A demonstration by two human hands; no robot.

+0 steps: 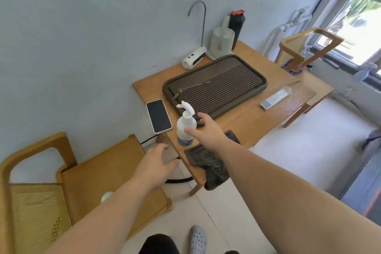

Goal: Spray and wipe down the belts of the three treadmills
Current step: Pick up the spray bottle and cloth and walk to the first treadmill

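Observation:
A white spray bottle with a trigger head stands upright near the front left corner of a wooden table. My right hand is open just to the bottle's right, thumb close to its body, fingers spread and holding nothing. A dark grey cloth lies on the table's front edge under my right forearm and hangs over it. My left hand is open with spread fingers, lower and left of the bottle, above the floor beside the table. A dark strip with a red edge at the far right may be a treadmill.
On the table lie a phone, a dark ribbed tray, a remote, a white pitcher and a black bottle. Wooden cane chairs stand at the left and back right. A cable runs under the table.

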